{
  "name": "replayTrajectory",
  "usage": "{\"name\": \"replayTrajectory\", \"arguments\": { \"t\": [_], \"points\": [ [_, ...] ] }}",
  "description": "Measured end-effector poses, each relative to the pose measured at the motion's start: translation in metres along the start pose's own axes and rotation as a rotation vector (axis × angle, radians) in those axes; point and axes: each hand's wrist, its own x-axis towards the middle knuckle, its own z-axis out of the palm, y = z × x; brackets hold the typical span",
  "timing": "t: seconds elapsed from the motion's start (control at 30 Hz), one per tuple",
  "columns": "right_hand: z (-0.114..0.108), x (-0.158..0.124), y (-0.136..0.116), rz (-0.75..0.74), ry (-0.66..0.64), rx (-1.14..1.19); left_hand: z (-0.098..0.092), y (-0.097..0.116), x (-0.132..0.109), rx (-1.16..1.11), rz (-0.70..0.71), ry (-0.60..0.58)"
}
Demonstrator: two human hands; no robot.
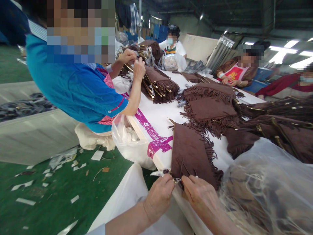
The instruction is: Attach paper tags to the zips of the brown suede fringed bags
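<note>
A brown fringed pouch [188, 151] lies flat at the table's near edge, its zipper side to the left and its fringe to the right. At its near corner, a small metal ring or clasp [176, 180] sits between my two hands. My left hand [161, 192] is closed in a pinch on the left side of this metal piece. From the right, my right hand [198, 192] pinches beside it, fingers against the pouch's lower edge. What exactly the right fingertips grip is too small to tell.
Stacks of brown fringed pouches [210, 107] cover the table [162, 112]. Clear plastic bags [266, 189] bulge at the near right. A person in a blue shirt [80, 94] works at the left; several others sit farther back. Scraps litter the green floor [97, 192].
</note>
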Motion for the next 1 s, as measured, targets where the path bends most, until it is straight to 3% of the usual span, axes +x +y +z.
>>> {"name": "replayTrajectory", "arguments": {
  "t": [0.3,0.6,0.77,1.0],
  "points": [
    [-0.006,0.008,0.000,-0.047,-0.078,-0.006,-0.002,-0.003,0.000,0.091,0.024,-0.053],
    [-0.007,0.013,-0.001,-0.041,-0.201,0.026,-0.005,-0.001,0.004,0.067,-0.074,-0.143],
    [-0.003,0.015,-0.001,-0.057,-0.185,0.032,-0.013,0.004,0.011,0.028,-0.199,-0.269],
    [0.001,0.015,0.002,-0.046,-0.195,0.040,-0.017,0.004,0.019,-0.073,-0.287,-0.336]
  ]
}}
